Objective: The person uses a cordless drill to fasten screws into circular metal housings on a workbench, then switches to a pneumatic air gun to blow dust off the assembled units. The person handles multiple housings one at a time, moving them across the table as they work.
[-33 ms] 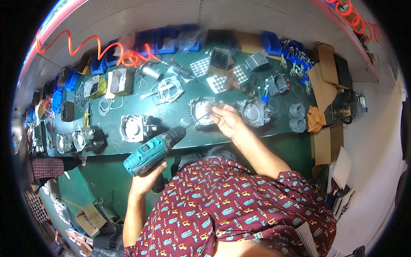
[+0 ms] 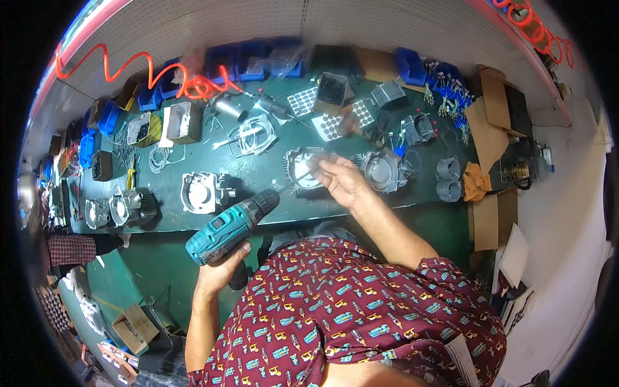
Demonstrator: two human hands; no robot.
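My left hand [image 2: 224,269] grips the handle of a teal cordless drill [image 2: 222,232], its chuck tilted up to the right near the bench's front edge. My right hand [image 2: 342,180] is just beyond the drill's tip, thumb and fingers pinched together. Whatever is between those fingertips is too small or blurred to name. Behind the fingers sits a finned metal housing [image 2: 298,169], partly hidden by them. A second grey housing [image 2: 380,171] is to the right of my right hand, and another silver housing [image 2: 200,193] lies left of the drill.
Two more housings [image 2: 126,208] are at the bench's left. Coiled cable [image 2: 253,137], sheets of round pads [image 2: 302,101], a box of dark small parts [image 2: 332,88] and blue bins [image 2: 251,59] lie behind. An orange cloth [image 2: 477,182] is at right. A red coiled hose [image 2: 151,74] hangs above.
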